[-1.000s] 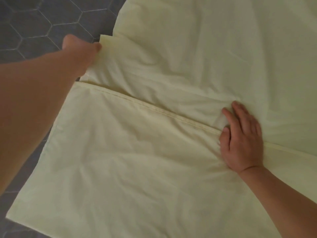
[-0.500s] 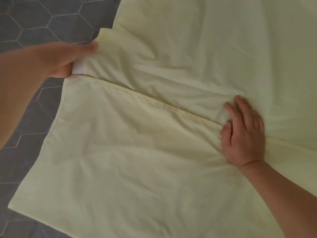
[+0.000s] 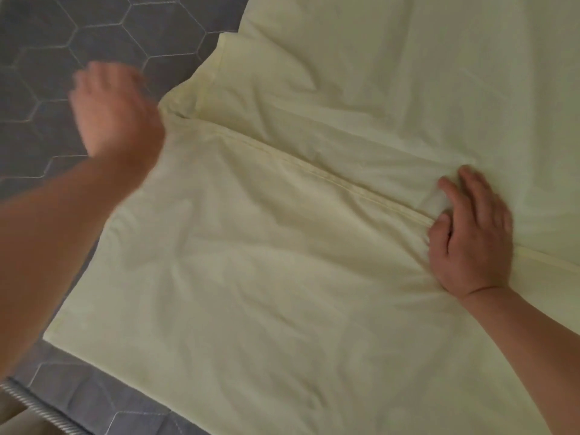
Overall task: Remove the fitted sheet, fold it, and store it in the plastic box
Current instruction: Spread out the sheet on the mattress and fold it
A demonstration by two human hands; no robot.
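Observation:
The pale yellow fitted sheet [image 3: 314, 277] lies spread flat over a grey surface, folded so that a hemmed edge [image 3: 314, 171] runs diagonally across it. My right hand [image 3: 470, 237] rests flat on the sheet with its fingers straight, pressing down where the hem passes. My left hand [image 3: 116, 114] is blurred by motion. It hovers over the grey surface just left of the sheet's bunched left corner [image 3: 179, 111], fingers extended and holding nothing that I can see. No plastic box is in view.
The grey quilted surface with a hexagon stitch pattern [image 3: 78, 32] shows at the top left and bottom left. A white corded edge [image 3: 34, 406] borders it at the bottom left corner, with a beige area beyond.
My left hand was pinching the sheet's left corner; now it has let go and drawn a little left of it. My right hand stays pressed on the hem.

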